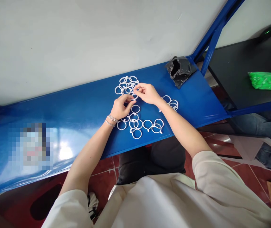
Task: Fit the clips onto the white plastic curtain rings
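My left hand (pixel 121 107) is closed in a pinch on the near edge of a thin white plastic ring (pixel 138 96). Just beyond it, my right hand (pixel 148 93) pinches the far side of what looks like the same ring; fingers hide part of it. A heap of similar white rings (pixel 127 83), some with small knobs, lies behind my hands. Closer to me, several more rings (pixel 133 120) are spread out, a few overlapping. A smaller group of rings (pixel 173 102) sits to the right, partly hidden by my right forearm.
All this lies on a glossy blue table (pixel 83 110) against a pale wall. A crumpled black plastic bag (pixel 183 71) with a torn opening rests at the back right. Blue frame posts (pixel 212 47) rise at that end. A bag of green pieces (pixel 266 81) lies on a black table beyond.
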A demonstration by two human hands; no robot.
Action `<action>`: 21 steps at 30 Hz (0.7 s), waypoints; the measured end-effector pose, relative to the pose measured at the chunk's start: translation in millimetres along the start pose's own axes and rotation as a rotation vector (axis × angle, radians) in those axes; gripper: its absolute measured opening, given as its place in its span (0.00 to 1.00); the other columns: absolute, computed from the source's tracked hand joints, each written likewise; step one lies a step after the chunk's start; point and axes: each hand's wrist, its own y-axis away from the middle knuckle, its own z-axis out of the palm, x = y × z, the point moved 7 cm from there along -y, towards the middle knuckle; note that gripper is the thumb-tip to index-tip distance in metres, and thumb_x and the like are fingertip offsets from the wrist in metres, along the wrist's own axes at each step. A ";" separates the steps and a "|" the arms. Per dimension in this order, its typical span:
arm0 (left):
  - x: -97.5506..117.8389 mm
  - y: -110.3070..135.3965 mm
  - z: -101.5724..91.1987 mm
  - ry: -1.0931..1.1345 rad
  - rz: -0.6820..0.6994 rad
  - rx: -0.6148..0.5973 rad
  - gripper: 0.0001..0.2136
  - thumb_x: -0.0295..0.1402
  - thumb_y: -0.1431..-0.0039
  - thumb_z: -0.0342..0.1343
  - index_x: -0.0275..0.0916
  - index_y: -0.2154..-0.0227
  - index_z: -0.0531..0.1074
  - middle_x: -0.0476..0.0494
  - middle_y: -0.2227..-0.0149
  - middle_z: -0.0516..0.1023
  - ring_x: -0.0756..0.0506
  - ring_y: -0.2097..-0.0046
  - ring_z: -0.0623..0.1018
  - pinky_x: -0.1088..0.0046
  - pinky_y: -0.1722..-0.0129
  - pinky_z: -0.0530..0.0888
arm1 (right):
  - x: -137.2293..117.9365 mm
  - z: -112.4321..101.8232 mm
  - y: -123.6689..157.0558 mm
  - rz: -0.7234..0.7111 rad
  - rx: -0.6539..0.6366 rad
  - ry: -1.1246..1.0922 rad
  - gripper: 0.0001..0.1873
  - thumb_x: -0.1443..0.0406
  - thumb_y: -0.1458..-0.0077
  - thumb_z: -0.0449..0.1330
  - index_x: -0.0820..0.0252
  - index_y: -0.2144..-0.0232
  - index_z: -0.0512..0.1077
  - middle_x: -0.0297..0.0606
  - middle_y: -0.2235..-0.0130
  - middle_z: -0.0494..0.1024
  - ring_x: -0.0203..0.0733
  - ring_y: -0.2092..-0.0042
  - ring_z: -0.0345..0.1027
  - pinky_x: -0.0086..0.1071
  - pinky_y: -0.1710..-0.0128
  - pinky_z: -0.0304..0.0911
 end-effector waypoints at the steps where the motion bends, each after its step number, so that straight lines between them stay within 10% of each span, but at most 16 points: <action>1: -2.3 0.0 -1.2 0.016 -0.014 0.024 0.09 0.41 0.28 0.63 0.40 0.57 0.79 0.47 0.67 0.83 0.48 0.68 0.79 0.70 0.63 0.77 | -1.8 0.5 0.5 -0.021 -0.001 -0.009 0.11 0.60 0.35 0.65 0.63 0.59 0.82 0.34 0.70 0.77 0.39 0.68 0.66 0.34 0.62 0.60; 21: -7.6 0.3 -0.9 0.107 -0.015 0.023 0.07 0.37 0.26 0.59 0.40 0.54 0.77 0.45 0.64 0.84 0.49 0.68 0.78 0.70 0.65 0.76 | -3.5 11.3 4.9 -0.087 -0.246 -0.037 0.20 0.50 0.38 0.67 0.60 0.71 0.76 0.34 0.72 0.75 0.37 0.69 0.64 0.36 0.64 0.59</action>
